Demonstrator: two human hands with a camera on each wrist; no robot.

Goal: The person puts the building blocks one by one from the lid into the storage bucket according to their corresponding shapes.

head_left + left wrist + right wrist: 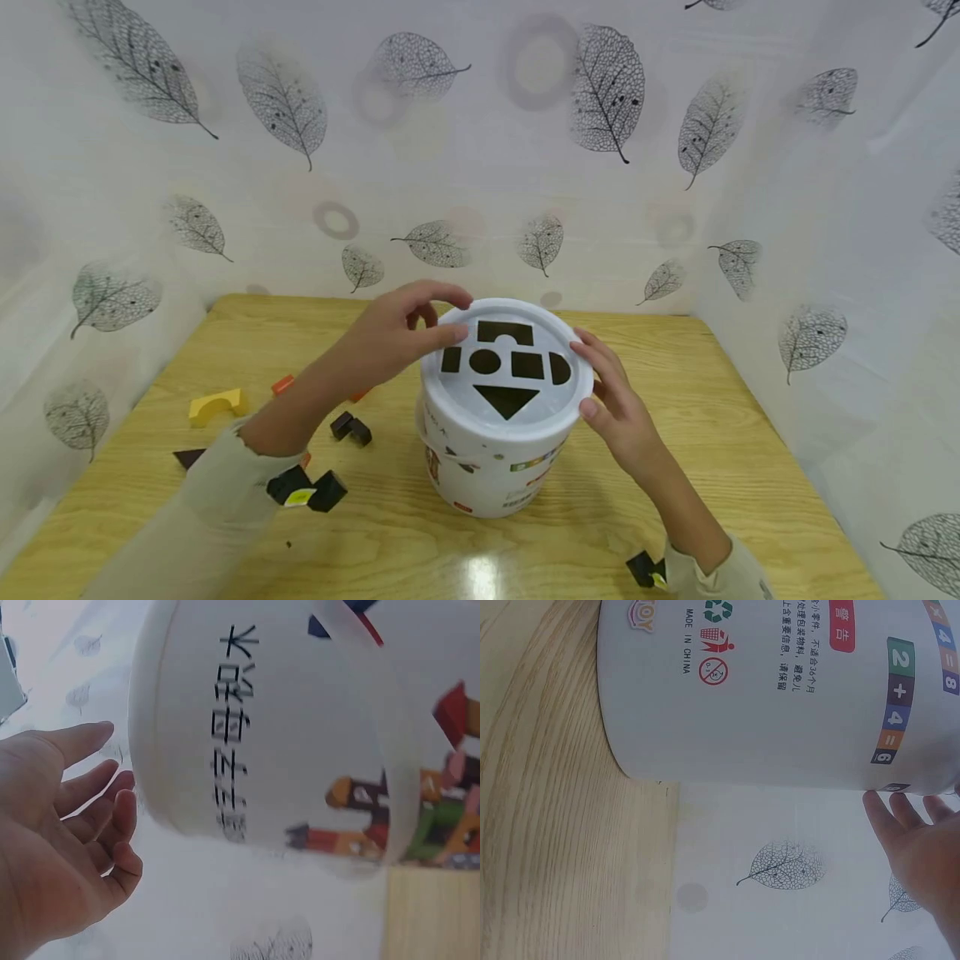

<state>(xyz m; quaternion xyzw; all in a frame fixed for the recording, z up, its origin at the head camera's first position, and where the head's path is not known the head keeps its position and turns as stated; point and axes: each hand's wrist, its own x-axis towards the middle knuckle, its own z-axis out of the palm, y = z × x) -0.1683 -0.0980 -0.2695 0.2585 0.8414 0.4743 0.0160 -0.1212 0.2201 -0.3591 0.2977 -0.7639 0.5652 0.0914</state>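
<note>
A white bucket stands upright on the table, printed with pictures and text. Its white lid has cut-out shapes, among them an arch, a circle and a triangle. My left hand is at the lid's left edge, thumb and index finger spread over the rim; the left wrist view shows the hand beside the bucket top with loosely bent fingers and nothing in them. On the opposite side, my right hand rests its fingertips against the lid's right rim. Its fingers touch the bucket's side in the right wrist view.
Left of the bucket lie a yellow arch block, dark brown blocks, an orange block and a dark pointed piece, partly behind the left sleeve. Leaf-patterned white curtains enclose the wooden table.
</note>
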